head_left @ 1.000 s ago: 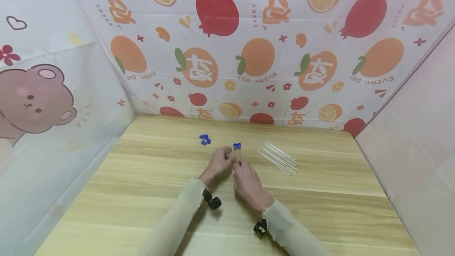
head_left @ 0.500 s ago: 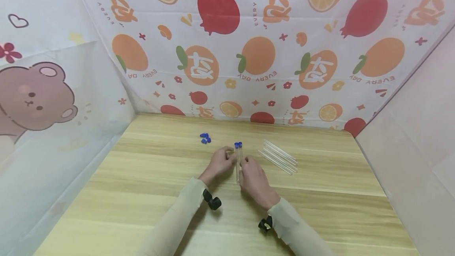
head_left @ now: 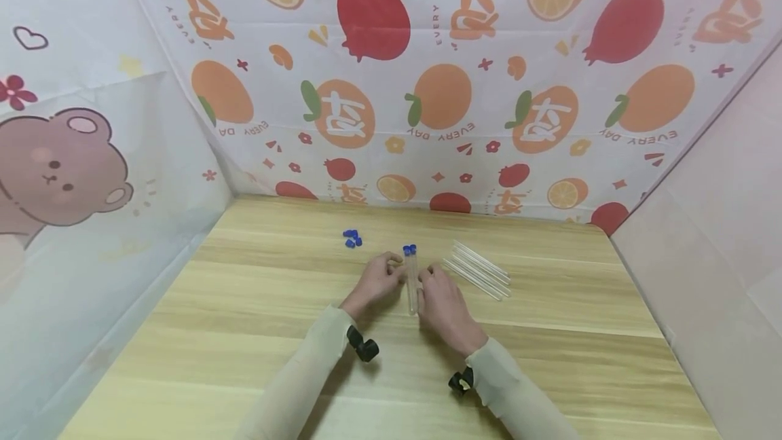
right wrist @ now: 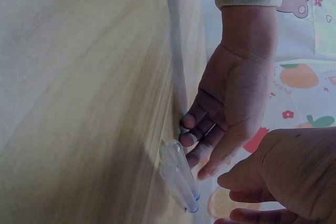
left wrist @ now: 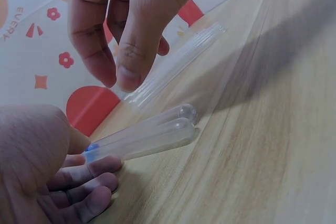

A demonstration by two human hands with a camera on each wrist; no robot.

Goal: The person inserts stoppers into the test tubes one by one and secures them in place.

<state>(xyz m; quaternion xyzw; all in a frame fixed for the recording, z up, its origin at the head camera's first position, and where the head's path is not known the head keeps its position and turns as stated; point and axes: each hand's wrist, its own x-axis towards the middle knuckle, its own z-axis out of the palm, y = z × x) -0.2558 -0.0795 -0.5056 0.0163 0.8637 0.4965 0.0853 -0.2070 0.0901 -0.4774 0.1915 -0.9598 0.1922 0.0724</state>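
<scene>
Two clear test tubes [head_left: 412, 287] with blue caps [head_left: 409, 250] lie side by side on the wooden table between the hands. Just left of them is the left hand [head_left: 375, 280], its relaxed fingers right at the capped ends in the left wrist view, where the blue of a cap [left wrist: 92, 152] partly shows behind a finger. The right hand [head_left: 446, 305] is close on the tubes' right side. Its fingers hang loosely curled above the table with nothing between them, seen at the top of the left wrist view. The rounded tube ends [right wrist: 172, 153] face the right wrist camera.
Several loose blue caps [head_left: 351, 239] are grouped at the back left of the hands. To the right, several clear uncapped tubes [head_left: 479, 271] lie roughly parallel and slanted. A fruit-printed cloth [head_left: 391, 121] hangs along the table's back edge, with more cloth at both sides.
The right hand has let go of a capped tube and drawn off slightly to the right. The two tubes now lie closer together, fully uncovered. The left hand has stayed nearly still.
</scene>
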